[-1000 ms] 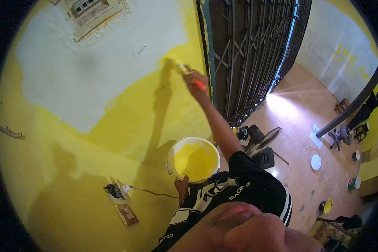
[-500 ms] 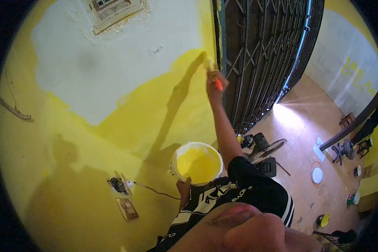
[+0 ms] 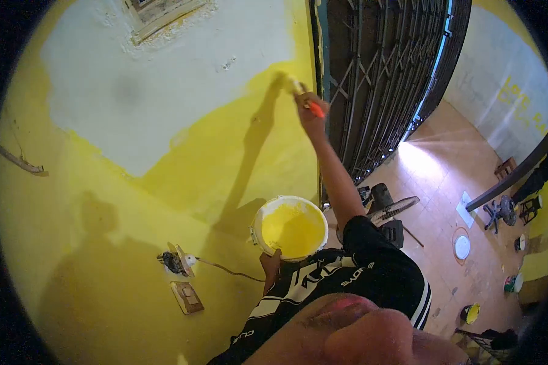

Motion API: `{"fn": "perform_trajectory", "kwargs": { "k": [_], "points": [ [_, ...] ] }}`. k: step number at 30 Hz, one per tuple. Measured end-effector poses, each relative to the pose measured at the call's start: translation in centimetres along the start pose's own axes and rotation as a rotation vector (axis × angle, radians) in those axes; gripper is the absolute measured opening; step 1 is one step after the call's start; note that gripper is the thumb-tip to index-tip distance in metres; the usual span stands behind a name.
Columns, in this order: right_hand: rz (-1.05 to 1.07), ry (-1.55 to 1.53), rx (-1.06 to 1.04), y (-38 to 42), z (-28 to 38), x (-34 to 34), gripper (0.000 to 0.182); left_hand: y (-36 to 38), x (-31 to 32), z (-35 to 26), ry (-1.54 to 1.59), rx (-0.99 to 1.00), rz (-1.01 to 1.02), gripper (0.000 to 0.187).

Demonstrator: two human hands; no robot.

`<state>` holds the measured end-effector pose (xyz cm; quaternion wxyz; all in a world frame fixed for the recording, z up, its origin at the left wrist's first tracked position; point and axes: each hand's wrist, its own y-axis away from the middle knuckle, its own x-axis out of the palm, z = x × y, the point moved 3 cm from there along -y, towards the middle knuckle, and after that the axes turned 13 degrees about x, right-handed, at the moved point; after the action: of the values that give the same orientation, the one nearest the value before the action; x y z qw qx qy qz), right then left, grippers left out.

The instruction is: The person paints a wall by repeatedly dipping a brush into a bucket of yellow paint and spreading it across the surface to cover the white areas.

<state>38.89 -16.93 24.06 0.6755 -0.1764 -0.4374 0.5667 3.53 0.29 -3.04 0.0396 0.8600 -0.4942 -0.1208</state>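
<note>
My right hand point(image 3: 312, 113) is closed around the orange handle of a paintbrush point(image 3: 296, 85). The brush's bristles are at the wall point(image 3: 225, 146), on the yellow part near the dark metal door frame; whether they touch cannot be made out. Lower down, my left hand point(image 3: 271, 261) grips the rim of a white bucket point(image 3: 257, 226) with yellow paint point(image 3: 293, 231) inside. My thumb shows over the near edge, while the other fingers are hidden. Above the fresh yellow area, a large patch of wall remains white.
A folding metal gate point(image 3: 377, 79) stands right of the wall. Left of the bucket are an open socket point(image 3: 178, 261) with a cable and a switch plate point(image 3: 187, 298). A fan point(image 3: 396, 210), a white lid point(image 3: 462, 247) and small paint pots point(image 3: 470, 313) are on the tiled floor.
My right hand and the brush have shifted slightly left and up along the wall. The bucket in my left hand appears a little higher and further right.
</note>
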Motion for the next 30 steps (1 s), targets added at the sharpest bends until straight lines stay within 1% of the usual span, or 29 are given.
{"fn": "perform_trajectory", "kwargs": {
  "k": [1,2,3,4,5,6,8,10,12,13,15,16,18,19,20,21,22,24,25,26,27,28,30],
  "points": [
    [-0.12,0.161,-0.01,-0.5,0.9,-0.8,0.017,-0.1,-0.2,0.5,0.004,-0.001,-0.007,0.026],
    [-0.113,0.157,-0.009,-0.9,1.4,-1.2,0.017,-0.3,-0.4,0.9,0.002,0.056,0.016,0.027],
    [-0.204,0.28,0.004,-1.2,1.7,-1.8,0.017,-0.3,-0.3,0.8,-0.001,0.111,0.039,0.028],
    [-0.296,0.404,0.019,-1.2,1.8,-2.1,0.018,-0.1,-0.2,0.9,0.002,0.108,0.034,0.028],
    [-0.313,0.434,-0.174,-1.1,1.9,-1.4,0.018,-0.1,-0.2,1.0,0.06,0.078,-0.031,0.021],
    [-0.31,0.432,-0.172,-0.4,1.4,-0.4,0.018,0.0,-0.2,1.1,0.116,0.048,-0.095,0.016],
    [-0.124,-0.032,-0.02,1.8,0.1,3.0,0.014,0.1,-0.1,0.6,0.137,0.056,-0.108,0.017],
    [-0.122,0.301,-0.221,4.1,2.9,7.5,0.012,0.3,-0.3,0.3,0.15,0.061,-0.117,0.02],
    [0.023,0.185,-0.226,5.3,5.9,10.2,0.014,0.0,-0.3,0.2,0.011,-0.091,-0.099,0.021],
    [0.021,0.183,-0.225,5.6,6.7,10.5,0.014,0.3,-0.3,-1.1,0.009,-0.089,-0.1,0.021],
    [0.215,0.276,-0.147,6.1,7.2,11.3,0.016,1.3,-0.2,-3.8,-0.008,-0.037,-0.025,0.024],
    [0.214,0.276,-0.148,5.7,6.7,10.8,0.016,1.4,0.0,-4.7,-0.009,-0.036,-0.024,0.024],
    [0.188,0.372,-0.141,3.7,4.3,8.0,0.016,1.7,0.2,-5.6,-0.149,-0.007,-0.064,0.024],
    [0.13,0.178,-0.102,1.8,2.3,6.0,0.014,1.3,0.3,-3.9,-0.141,-0.011,-0.066,0.024],
    [0.073,-0.015,-0.058,0.1,0.8,3.9,0.013,0.5,0.3,-1.0,0.001,0.039,-0.051,0.025],
    [-0.012,-0.063,-0.027,-1.0,1.4,2.4,0.015,0.2,0.3,0.5,0.142,0.089,-0.036,0.025],
    [-0.097,-0.113,0.001,-2.2,2.1,1.0,0.017,0.4,0.3,-0.3,0.148,0.089,-0.038,0.025],
    [-0.25,0.296,-0.211,-3.9,2.8,-1.2,0.014,1.0,0.1,-3.0,-0.123,-0.005,-0.042,0.026],
    [-0.245,0.295,-0.213,-4.3,3.3,-1.7,0.014,0.6,-0.1,-1.8,-0.118,-0.006,-0.044,0.026],
    [-0.279,0.341,-0.094,-4.6,3.4,-2.3,0.013,0.0,-0.3,0.2,-0.104,0.057,-0.043,0.027],
    [-0.312,0.387,0.027,-4.6,3.4,-2.6,0.012,0.1,-0.3,-0.3,-0.091,0.119,-0.042,0.027],
    [-0.309,0.387,0.024,-4.4,3.4,-2.0,0.012,0.2,-0.2,-0.7,-0.088,0.12,-0.043,0.027],
    [-0.078,0.078,-0.133,-3.2,3.1,0.9,0.01,0.7,-0.3,-1.8,0.013,0.054,-0.075,0.028]
  ]
}}
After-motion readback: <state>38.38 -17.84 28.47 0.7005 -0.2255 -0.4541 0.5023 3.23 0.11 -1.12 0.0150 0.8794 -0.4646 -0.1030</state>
